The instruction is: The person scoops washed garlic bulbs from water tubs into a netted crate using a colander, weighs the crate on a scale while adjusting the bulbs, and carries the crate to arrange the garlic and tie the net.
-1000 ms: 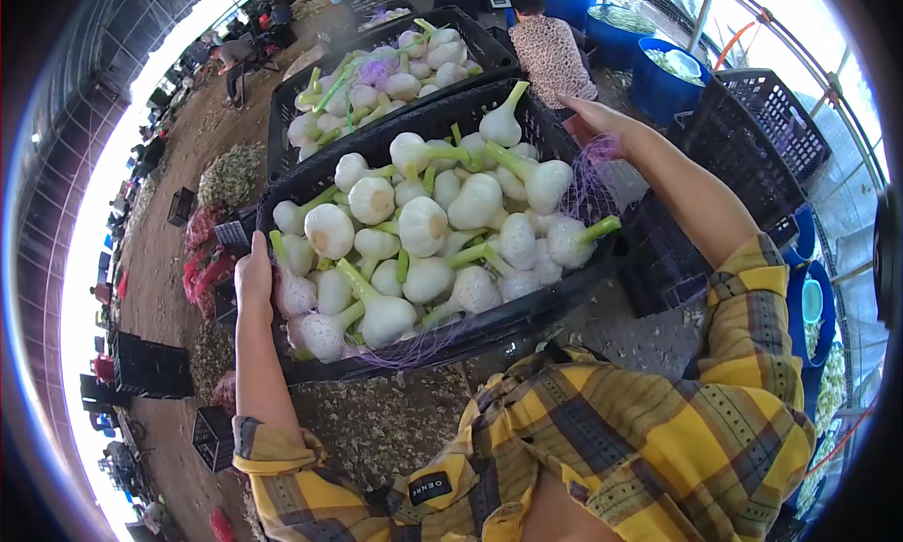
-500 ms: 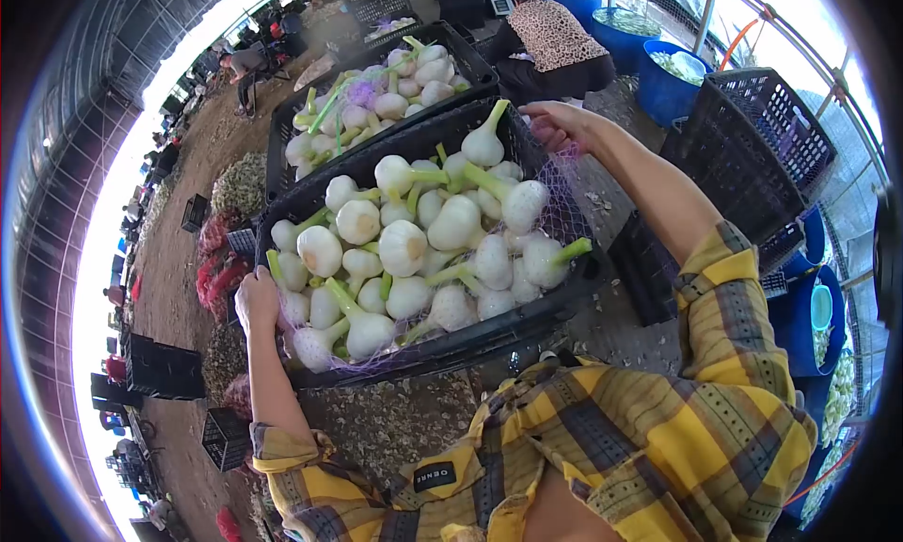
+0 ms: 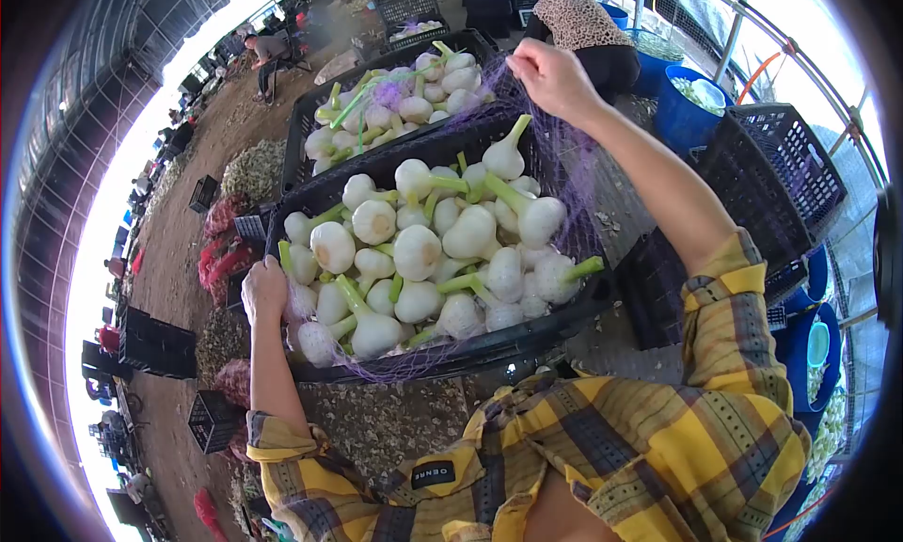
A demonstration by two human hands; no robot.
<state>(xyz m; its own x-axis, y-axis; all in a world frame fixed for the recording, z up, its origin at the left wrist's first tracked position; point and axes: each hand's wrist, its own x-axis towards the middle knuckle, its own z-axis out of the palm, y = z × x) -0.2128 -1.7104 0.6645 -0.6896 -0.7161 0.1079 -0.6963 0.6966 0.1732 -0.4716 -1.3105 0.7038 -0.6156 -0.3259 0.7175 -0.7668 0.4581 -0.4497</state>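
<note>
A black plastic crate point(image 3: 527, 330) in front of me is heaped with white garlic bulbs point(image 3: 417, 253) with cut green stems. Purple mesh netting point(image 3: 576, 180) lines it and hangs over its edges. My right hand point(image 3: 557, 76) is raised above the far right corner, fingers closed on the netting, which stretches up from the crate. At the left rim, my left hand point(image 3: 264, 290) is closed; netting lies beside it, but whether its fingers hold rim or net I cannot tell. Directly behind stands a second garlic-filled crate point(image 3: 299, 147) with purple netting on top.
A person in a spotted top point(image 3: 578, 23) crouches at the back right. Empty black crates point(image 3: 743, 189) are stacked at right, near blue tubs point(image 3: 691, 119). Another person point(image 3: 271, 57) sits at the far left. Red net sacks point(image 3: 221, 255) and garlic piles point(image 3: 254, 177) line the left side.
My right hand has lifted from the crate's far right corner, pulling the purple netting upward. My left hand stays at the left rim. The whole view has shifted slightly.
</note>
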